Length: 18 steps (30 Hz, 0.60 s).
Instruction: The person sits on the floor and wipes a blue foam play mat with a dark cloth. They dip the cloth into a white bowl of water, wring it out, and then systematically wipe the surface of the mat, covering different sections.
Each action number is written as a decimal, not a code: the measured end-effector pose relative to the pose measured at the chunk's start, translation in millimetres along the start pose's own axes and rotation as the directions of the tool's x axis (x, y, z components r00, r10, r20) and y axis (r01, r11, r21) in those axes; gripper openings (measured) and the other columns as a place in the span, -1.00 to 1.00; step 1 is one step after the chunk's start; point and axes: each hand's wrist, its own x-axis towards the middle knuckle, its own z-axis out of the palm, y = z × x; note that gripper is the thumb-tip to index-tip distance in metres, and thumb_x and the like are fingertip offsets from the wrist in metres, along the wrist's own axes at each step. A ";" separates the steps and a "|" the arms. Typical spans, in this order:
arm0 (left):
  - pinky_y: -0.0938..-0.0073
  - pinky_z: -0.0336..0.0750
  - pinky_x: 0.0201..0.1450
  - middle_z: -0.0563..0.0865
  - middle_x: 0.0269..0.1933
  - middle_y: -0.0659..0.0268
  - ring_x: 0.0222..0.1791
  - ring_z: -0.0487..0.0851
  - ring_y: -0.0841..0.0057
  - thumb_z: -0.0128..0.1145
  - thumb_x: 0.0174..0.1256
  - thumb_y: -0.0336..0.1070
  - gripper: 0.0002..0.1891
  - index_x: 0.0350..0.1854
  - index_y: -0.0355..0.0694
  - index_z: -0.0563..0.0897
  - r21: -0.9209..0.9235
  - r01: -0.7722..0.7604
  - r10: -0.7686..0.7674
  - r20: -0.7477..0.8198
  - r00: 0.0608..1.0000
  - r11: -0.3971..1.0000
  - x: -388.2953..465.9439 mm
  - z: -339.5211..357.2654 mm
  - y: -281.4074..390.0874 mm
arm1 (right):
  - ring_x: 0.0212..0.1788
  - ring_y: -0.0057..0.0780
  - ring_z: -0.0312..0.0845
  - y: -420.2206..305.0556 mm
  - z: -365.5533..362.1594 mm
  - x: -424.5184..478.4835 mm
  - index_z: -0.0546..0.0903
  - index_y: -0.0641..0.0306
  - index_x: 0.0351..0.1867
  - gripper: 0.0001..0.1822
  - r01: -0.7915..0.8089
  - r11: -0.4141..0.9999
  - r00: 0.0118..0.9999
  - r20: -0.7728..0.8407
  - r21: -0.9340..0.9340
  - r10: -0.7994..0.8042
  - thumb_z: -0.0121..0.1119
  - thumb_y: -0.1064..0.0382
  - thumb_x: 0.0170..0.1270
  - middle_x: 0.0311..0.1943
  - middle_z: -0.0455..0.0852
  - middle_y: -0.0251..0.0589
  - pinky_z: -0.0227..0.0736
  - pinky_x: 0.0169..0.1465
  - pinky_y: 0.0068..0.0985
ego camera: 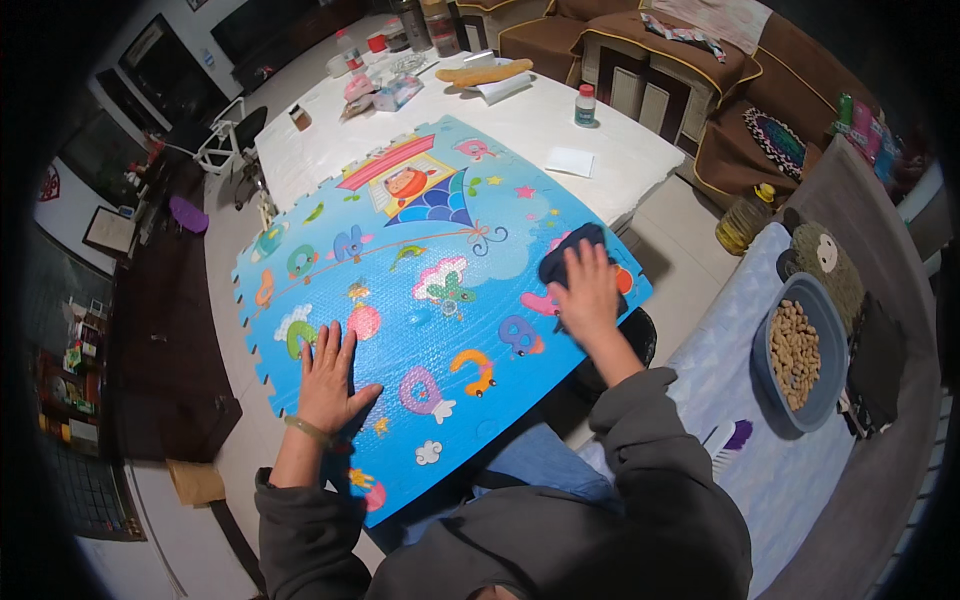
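A large blue foam play mat, printed with cartoon numbers and a boat, lies across the front of the table and reaches over my lap. Its left edge has interlocking teeth. My left hand rests palm down on the mat's left part, thumb spread and nothing in it. Near the mat's right corner, my right hand presses on a dark cloth, which is bunched under the fingers and partly hidden by them.
The white-covered table bears a red-capped bottle, a folded paper and a long bread-like stick. On the sofa at right are a basin of peanuts, a brush and a plush toy.
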 end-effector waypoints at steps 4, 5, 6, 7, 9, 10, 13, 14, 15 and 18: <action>-0.05 -0.33 0.56 0.02 0.58 0.01 0.60 -0.12 0.08 -0.05 0.19 0.50 0.02 0.58 -0.08 0.05 0.017 0.037 -0.038 0.061 0.997 0.999 -1.2 -5.3 -0.3 | 0.50 0.01 0.07 -81.7 -12.1 -35.4 0.46 0.22 0.32 -0.32 0.267 0.933 0.913 0.245 0.242 -0.325 0.26 -0.06 0.21 0.43 0.29 -0.01 0.03 0.43 0.04; -0.05 -0.33 0.56 0.02 0.58 0.01 0.60 -0.12 0.08 -0.07 0.19 0.51 0.03 0.58 -0.08 0.05 0.019 0.025 -0.027 0.067 0.997 0.999 2.7 -4.9 1.6 | 0.50 0.00 0.07 -89.8 -5.4 -53.3 0.46 0.20 0.32 -0.30 0.379 0.881 0.885 0.168 0.282 -0.434 0.28 -0.07 0.19 0.43 0.30 -0.03 0.03 0.44 0.03; -0.05 -0.33 0.56 0.02 0.58 0.00 0.60 -0.12 0.08 -0.08 0.18 0.53 0.03 0.58 -0.08 0.05 0.021 0.031 -0.032 0.073 0.997 0.999 0.0 -4.8 1.3 | 0.51 -0.04 0.06 -95.1 -10.0 -55.5 0.45 0.16 0.33 -0.28 0.415 0.857 0.859 0.179 0.306 -0.480 0.30 -0.07 0.16 0.44 0.29 -0.07 0.02 0.45 0.00; -0.05 -0.32 0.56 0.02 0.58 0.00 0.60 -0.12 0.08 -0.09 0.18 0.54 0.04 0.58 -0.09 0.05 0.022 0.037 -0.039 0.079 0.996 0.999 -1.2 -5.0 1.1 | 0.52 -0.08 0.05 -98.3 -15.0 -56.2 0.43 0.12 0.34 -0.26 0.449 0.830 0.831 0.188 0.331 -0.524 0.33 -0.07 0.13 0.45 0.27 -0.12 0.02 0.47 -0.03; -0.05 -0.32 0.56 0.01 0.58 0.01 0.60 -0.12 0.08 -0.10 0.17 0.56 0.05 0.57 -0.10 0.05 0.020 0.026 -0.028 0.065 0.998 0.999 -0.3 -6.2 0.7 | 0.50 -0.13 0.10 -75.6 -5.9 -39.6 0.47 0.08 0.32 -0.31 0.472 0.839 0.848 0.120 0.270 -0.516 0.32 -0.03 0.12 0.43 0.32 -0.13 0.01 0.47 -0.02; -0.05 -0.32 0.56 0.01 0.58 0.01 0.60 -0.12 0.08 -0.11 0.17 0.56 0.06 0.57 -0.10 0.05 0.016 0.026 -0.027 0.059 0.998 1.000 -2.3 -6.1 -0.5 | 0.44 -0.09 0.19 -60.2 -7.3 -28.2 0.52 0.10 0.27 -0.38 0.435 0.868 0.878 0.102 0.238 -0.468 0.29 -0.01 0.15 0.38 0.38 -0.11 0.06 0.43 -0.02; -0.11 -0.29 0.54 0.08 0.56 -0.02 0.59 -0.07 0.04 0.00 0.20 0.47 0.01 0.55 -0.15 0.11 0.013 -0.006 0.006 0.010 1.000 1.000 -5.4 -3.8 -1.7 | 0.45 -0.06 0.15 -6.1 -3.0 6.5 0.47 0.12 0.30 -0.39 0.236 0.972 0.966 0.112 -0.004 -0.235 0.21 -0.01 0.22 0.39 0.35 -0.08 0.07 0.40 0.03; -0.11 -0.29 0.54 0.08 0.56 -0.02 0.59 -0.07 0.04 -0.01 0.19 0.47 0.01 0.55 -0.15 0.11 0.010 -0.018 0.018 0.005 1.000 1.000 -1.1 -2.2 -0.7 | 0.45 -0.03 0.14 12.5 0.8 14.8 0.47 0.14 0.30 -0.40 0.100 0.993 0.995 0.027 -0.056 -0.098 0.21 0.02 0.23 0.39 0.33 -0.06 0.06 0.40 0.04; -0.11 -0.29 0.54 0.08 0.56 -0.02 0.59 -0.07 0.04 -0.01 0.19 0.48 0.02 0.55 -0.15 0.11 0.011 -0.020 0.020 0.004 1.000 1.000 0.1 -1.6 -1.3 | 0.46 0.00 0.12 26.3 -3.1 24.2 0.46 0.16 0.30 -0.42 0.034 0.999 0.999 0.007 -0.011 -0.034 0.20 0.05 0.26 0.39 0.34 -0.04 0.07 0.40 0.07; -0.11 -0.29 0.54 0.08 0.56 -0.02 0.59 -0.08 0.04 -0.03 0.19 0.50 0.02 0.55 -0.14 0.11 0.005 -0.008 0.008 0.007 1.000 1.000 -1.4 -1.2 -0.7 | 0.45 0.05 0.11 19.3 -1.1 31.0 0.45 0.23 0.30 -0.42 -0.057 0.998 0.998 0.007 -0.036 0.057 0.18 0.05 0.29 0.39 0.33 0.02 0.04 0.41 0.08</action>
